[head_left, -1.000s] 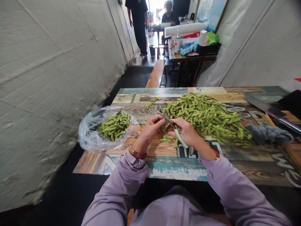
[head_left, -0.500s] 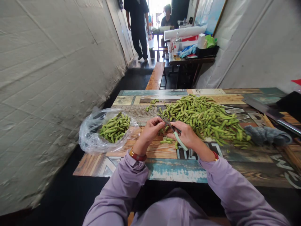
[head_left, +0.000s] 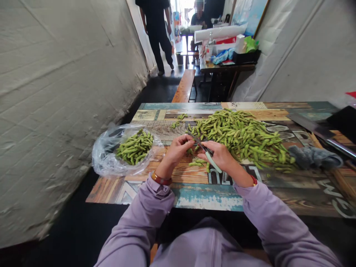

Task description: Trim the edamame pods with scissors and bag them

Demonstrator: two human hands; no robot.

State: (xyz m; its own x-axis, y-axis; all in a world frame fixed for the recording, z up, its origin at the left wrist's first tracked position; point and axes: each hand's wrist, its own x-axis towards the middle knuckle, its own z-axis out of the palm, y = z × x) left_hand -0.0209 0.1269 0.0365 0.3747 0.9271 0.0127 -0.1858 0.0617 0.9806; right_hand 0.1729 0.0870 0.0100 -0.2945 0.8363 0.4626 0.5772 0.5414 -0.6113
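Right now, right hand (head_left: pixel 222 157) grips scissors (head_left: pixel 207 154), blades angled toward left hand (head_left: pixel 178 150), whose fingertips (head_left: pixel 190 139) pinch 1 pod (head_left: pixel 190 150) just below them, beside bean pile (head_left: pixel 244 137). Bag (head_left: pixel 122 152) of pods sits left.

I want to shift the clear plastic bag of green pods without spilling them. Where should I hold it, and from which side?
Grip the clear plastic bag by its loose crumpled rim, both sides gathered, coming from above. It lies open and slack on the patterned wooden table with the green pods heaped inside, so lifting one edge would likely tip them out.
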